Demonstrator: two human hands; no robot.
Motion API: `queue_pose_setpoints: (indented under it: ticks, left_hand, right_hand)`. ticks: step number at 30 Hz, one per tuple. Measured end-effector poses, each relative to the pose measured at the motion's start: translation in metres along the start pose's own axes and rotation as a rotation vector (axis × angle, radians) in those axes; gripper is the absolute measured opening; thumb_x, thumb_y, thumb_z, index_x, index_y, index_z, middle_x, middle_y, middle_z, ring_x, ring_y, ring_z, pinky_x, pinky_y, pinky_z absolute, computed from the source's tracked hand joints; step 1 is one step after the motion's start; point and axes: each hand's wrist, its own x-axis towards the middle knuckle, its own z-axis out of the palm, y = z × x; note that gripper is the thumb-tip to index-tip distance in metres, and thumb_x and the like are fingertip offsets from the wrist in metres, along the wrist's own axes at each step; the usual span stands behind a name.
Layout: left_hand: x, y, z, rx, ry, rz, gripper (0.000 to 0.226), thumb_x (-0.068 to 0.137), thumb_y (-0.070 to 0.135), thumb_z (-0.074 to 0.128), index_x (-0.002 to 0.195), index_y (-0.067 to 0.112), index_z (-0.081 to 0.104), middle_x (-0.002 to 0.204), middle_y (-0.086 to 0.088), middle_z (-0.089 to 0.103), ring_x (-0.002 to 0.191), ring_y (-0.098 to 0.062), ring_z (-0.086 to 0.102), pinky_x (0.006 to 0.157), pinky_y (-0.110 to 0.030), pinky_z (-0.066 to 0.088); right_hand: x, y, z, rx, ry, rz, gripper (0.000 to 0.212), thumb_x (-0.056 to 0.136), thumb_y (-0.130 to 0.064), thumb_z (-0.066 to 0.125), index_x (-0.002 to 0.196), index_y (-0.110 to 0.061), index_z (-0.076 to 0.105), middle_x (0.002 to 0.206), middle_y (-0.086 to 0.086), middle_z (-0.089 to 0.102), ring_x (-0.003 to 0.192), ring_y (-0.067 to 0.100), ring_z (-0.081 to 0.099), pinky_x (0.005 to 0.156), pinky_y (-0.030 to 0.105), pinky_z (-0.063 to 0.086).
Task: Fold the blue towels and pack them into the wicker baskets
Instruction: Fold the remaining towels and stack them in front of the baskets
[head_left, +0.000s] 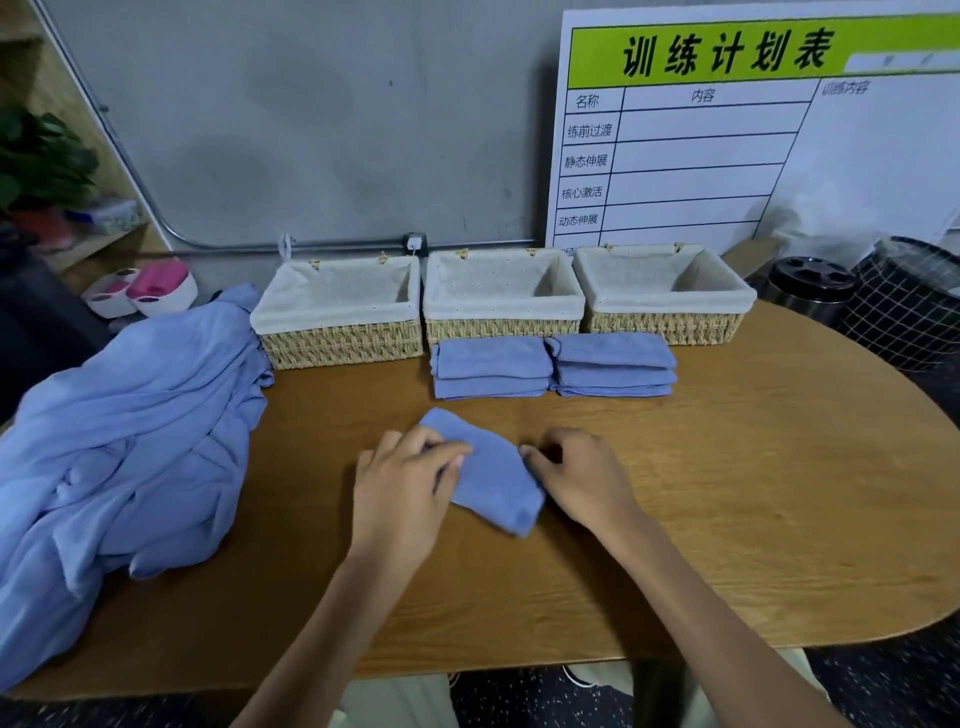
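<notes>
Head view, folding stage in progress. A small folded blue towel (488, 470) lies on the wooden table (727, 493) between the two hands: the left hand (402, 480) rests on its left side with the fingers curled over the cloth, and the right hand (582, 478) pinches its right edge. Two stacks of folded towels, the left stack (491, 369) and the right stack (613, 364), sit just in front of the baskets, not yet packed. A large heap of unfolded blue cloth (130, 441) remains at the table's left end, so most folding appears still to come. The left basket (340, 312), middle basket (501, 296) and right basket (665, 293), each cloth-lined, show only their liners; no towel is visible inside.
</notes>
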Motion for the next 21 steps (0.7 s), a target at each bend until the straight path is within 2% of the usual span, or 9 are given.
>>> queue_pose_setpoints:
  ticks: [3, 6, 9, 11, 13, 14, 16, 18, 21]
  left_hand:
    - [0.02, -0.014, -0.016, -0.003, -0.105, -0.13, 0.023, 0.094, 0.023, 0.058, 0.096, 0.04, 0.074, 0.103, 0.022, 0.069, 0.099, -0.015, 0.058, 0.082, -0.037, 0.04]
    - [0.031, -0.009, -0.029, 0.0, -0.235, -0.228, 0.015, 0.093, 0.041, 0.059, 0.103, 0.037, 0.07, 0.106, 0.018, 0.07, 0.114, -0.013, 0.054, 0.089, -0.035, 0.035]
    - [0.024, -0.012, -0.034, 0.091, -0.308, -0.173, 0.034, 0.091, 0.05, 0.062, 0.122, 0.036, 0.062, 0.115, 0.012, 0.067, 0.121, -0.015, 0.051, 0.088, -0.036, 0.033]
    - [0.017, -0.024, -0.035, 0.049, -0.305, -0.099, 0.035, 0.091, 0.041, 0.067, 0.125, 0.036, 0.061, 0.126, 0.019, 0.063, 0.121, -0.014, 0.051, 0.09, -0.037, 0.039]
    - [0.013, -0.043, -0.041, 0.086, -0.271, 0.05, 0.04, 0.08, 0.021, 0.079, 0.116, 0.036, 0.068, 0.127, 0.022, 0.064, 0.113, -0.017, 0.06, 0.083, -0.041, 0.047]
    - [0.013, -0.054, -0.043, 0.138, -0.241, 0.1, 0.05, 0.068, 0.007, 0.082, 0.109, 0.034, 0.072, 0.123, 0.018, 0.067, 0.105, -0.02, 0.065, 0.077, -0.041, 0.048]
    - [0.013, -0.065, -0.043, 0.171, -0.209, 0.11, 0.062, 0.056, -0.01, 0.074, 0.105, 0.027, 0.075, 0.121, 0.005, 0.07, 0.103, -0.027, 0.067, 0.076, -0.043, 0.049]
    - [0.008, -0.059, -0.037, 0.136, -0.188, 0.091, 0.053, 0.069, 0.0, 0.067, 0.119, 0.018, 0.072, 0.129, -0.007, 0.066, 0.113, -0.032, 0.065, 0.087, -0.048, 0.053]
    - [-0.005, -0.047, -0.019, 0.191, -0.247, 0.105, 0.058, 0.091, 0.043, 0.044, 0.144, 0.021, 0.052, 0.145, -0.013, 0.053, 0.132, -0.035, 0.051, 0.102, -0.053, 0.045]
  right_hand:
    - [-0.026, -0.019, 0.015, 0.048, -0.057, -0.022, 0.028, 0.093, -0.048, 0.057, 0.077, -0.027, 0.063, 0.065, -0.008, 0.066, 0.075, 0.014, 0.066, 0.065, 0.03, 0.048]
    - [-0.048, -0.045, 0.034, 0.139, -0.137, -0.134, 0.026, 0.092, -0.044, 0.056, 0.076, -0.025, 0.065, 0.059, -0.011, 0.067, 0.067, 0.006, 0.065, 0.074, 0.033, 0.054]
    - [-0.048, -0.056, 0.038, 0.186, -0.183, -0.23, 0.018, 0.089, -0.04, 0.057, 0.083, -0.028, 0.069, 0.059, -0.017, 0.062, 0.072, 0.007, 0.065, 0.074, 0.033, 0.054]
    - [-0.039, -0.046, 0.031, 0.187, -0.118, -0.233, 0.013, 0.09, -0.039, 0.059, 0.087, -0.033, 0.07, 0.06, -0.023, 0.06, 0.072, 0.004, 0.065, 0.073, 0.03, 0.053]
    - [-0.029, -0.027, 0.019, 0.166, -0.025, -0.198, 0.011, 0.093, -0.038, 0.061, 0.088, -0.033, 0.07, 0.064, -0.02, 0.064, 0.069, 0.004, 0.064, 0.07, 0.03, 0.05]
    - [-0.024, -0.017, 0.014, 0.14, 0.015, -0.186, 0.011, 0.093, -0.037, 0.062, 0.089, -0.031, 0.07, 0.069, -0.017, 0.067, 0.069, 0.005, 0.063, 0.069, 0.031, 0.049]
    - [-0.019, 0.002, 0.009, 0.1, 0.084, -0.19, 0.011, 0.094, -0.035, 0.064, 0.09, -0.028, 0.071, 0.079, -0.012, 0.071, 0.07, 0.007, 0.061, 0.066, 0.032, 0.046]
    - [-0.016, 0.013, 0.015, 0.081, 0.119, -0.228, 0.008, 0.094, -0.031, 0.065, 0.09, -0.027, 0.07, 0.086, -0.012, 0.071, 0.07, 0.005, 0.057, 0.064, 0.029, 0.043]
    - [-0.012, 0.011, 0.027, 0.056, 0.102, -0.299, 0.005, 0.094, -0.03, 0.062, 0.095, -0.028, 0.067, 0.097, -0.014, 0.067, 0.083, 0.008, 0.06, 0.07, 0.028, 0.046]
